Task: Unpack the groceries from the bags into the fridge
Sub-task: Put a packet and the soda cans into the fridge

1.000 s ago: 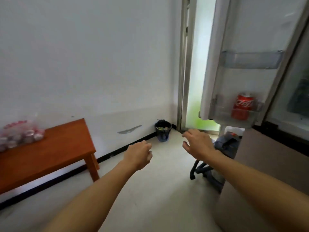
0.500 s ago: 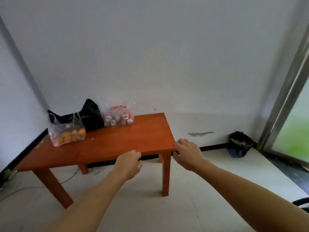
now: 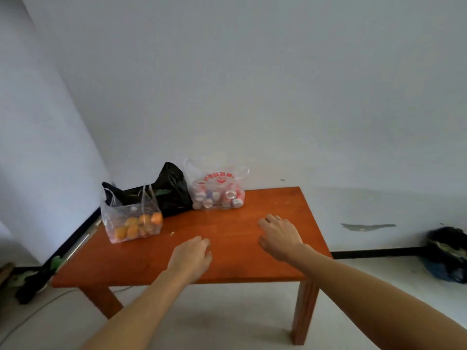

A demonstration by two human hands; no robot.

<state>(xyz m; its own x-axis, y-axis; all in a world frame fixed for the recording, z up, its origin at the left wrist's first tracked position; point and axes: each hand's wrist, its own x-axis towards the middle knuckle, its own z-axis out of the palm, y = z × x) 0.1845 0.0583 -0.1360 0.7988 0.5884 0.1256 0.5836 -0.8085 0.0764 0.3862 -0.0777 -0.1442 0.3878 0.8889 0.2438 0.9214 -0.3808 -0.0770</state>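
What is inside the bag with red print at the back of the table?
The bag with red print holds drink cans, ends facing the camera. Any behind that front pile are covered, so no count.

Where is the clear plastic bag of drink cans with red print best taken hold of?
Grip the clear plastic bag of drink cans by its upstanding handles, coming from above and the front; the black plastic bag crowds its left side and the wall stands behind.
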